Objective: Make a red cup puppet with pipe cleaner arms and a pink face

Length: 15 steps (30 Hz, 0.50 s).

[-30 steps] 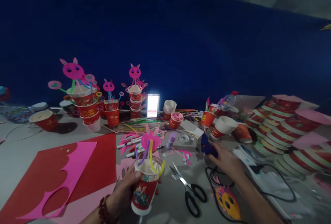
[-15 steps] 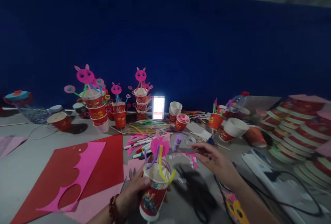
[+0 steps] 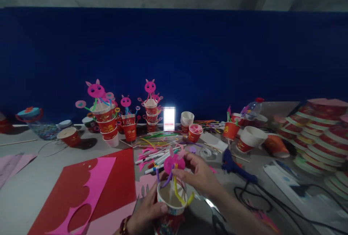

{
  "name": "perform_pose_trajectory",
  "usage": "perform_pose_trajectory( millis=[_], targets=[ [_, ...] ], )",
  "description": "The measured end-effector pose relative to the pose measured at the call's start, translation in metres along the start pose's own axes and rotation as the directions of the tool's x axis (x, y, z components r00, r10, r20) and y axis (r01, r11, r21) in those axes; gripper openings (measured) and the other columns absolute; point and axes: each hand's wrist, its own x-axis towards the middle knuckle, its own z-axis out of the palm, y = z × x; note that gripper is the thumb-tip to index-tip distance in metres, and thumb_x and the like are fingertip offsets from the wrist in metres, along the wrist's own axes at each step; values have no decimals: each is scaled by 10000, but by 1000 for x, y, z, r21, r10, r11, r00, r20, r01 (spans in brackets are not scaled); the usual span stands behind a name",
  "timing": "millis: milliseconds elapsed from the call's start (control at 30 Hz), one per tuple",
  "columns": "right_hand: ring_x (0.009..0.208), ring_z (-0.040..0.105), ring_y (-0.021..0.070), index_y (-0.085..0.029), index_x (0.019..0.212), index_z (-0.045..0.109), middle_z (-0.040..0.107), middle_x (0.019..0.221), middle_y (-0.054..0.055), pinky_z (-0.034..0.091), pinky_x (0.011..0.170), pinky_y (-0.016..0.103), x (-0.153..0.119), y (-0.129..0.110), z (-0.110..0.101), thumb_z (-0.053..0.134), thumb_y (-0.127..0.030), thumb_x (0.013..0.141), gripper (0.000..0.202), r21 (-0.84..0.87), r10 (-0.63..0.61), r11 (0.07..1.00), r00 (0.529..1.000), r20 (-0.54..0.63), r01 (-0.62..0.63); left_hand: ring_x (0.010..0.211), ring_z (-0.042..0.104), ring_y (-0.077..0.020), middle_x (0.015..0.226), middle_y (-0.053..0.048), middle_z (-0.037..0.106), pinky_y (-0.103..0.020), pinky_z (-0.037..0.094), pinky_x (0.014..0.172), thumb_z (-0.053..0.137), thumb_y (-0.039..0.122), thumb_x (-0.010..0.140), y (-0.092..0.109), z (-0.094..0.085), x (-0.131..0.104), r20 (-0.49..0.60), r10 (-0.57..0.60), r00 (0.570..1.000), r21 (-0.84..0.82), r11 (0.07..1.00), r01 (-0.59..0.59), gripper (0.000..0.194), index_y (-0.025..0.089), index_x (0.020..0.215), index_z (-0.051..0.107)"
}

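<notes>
My left hand (image 3: 148, 211) is wrapped around a red and white paper cup (image 3: 172, 209), which stands upright near the bottom of the view. Purple (image 3: 166, 183) and yellow (image 3: 177, 191) pipe cleaners rise from the cup. Above its rim sits a round pink paper head (image 3: 169, 163) with ears. My right hand (image 3: 202, 177) pinches the head's right side between thumb and fingers, its fingertips partly behind the paper. Under my right forearm lie scissors (image 3: 213, 208), partly hidden.
Markers (image 3: 154, 157) and loose pipe cleaners (image 3: 163, 139) lie behind the cup. A blue glue gun (image 3: 237, 168) with a black cable rests at right, near a stack of paper cups (image 3: 251, 137). Red paper (image 3: 123, 180) lies at left. Finished cup figures (image 3: 106, 124) stand at the back.
My right hand has moved left from above the table onto the pink paper head. My left hand still holds the cup. The view has tilted up, and the glue gun shows more fully.
</notes>
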Motion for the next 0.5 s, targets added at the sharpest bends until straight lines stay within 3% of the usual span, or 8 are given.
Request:
perform_pose_trajectory(
  millis=[200, 500],
  targets=[
    [794, 666, 197, -168, 908, 701, 726, 852, 36, 537, 762, 304, 1, -4, 2, 803, -429, 750, 321, 14, -16, 1000, 1000, -12, 16, 1196, 619, -383, 1351, -143, 633, -524, 482, 994, 884, 410, 661, -3, -2, 1, -7, 10, 1000, -13, 1000, -10, 916, 265, 1464, 467],
    [770, 662, 193, -172, 882, 704, 719, 832, 31, 541, 727, 291, 0, -5, 1, 754, -428, 801, 273, -35, -65, 997, 998, -12, 64, 1374, 469, -389, 1446, -133, 576, -528, 313, 1157, 872, 488, 654, -2, -2, 3, -48, 66, 997, 85, 994, -62, 898, 251, 1442, 514]
  ],
)
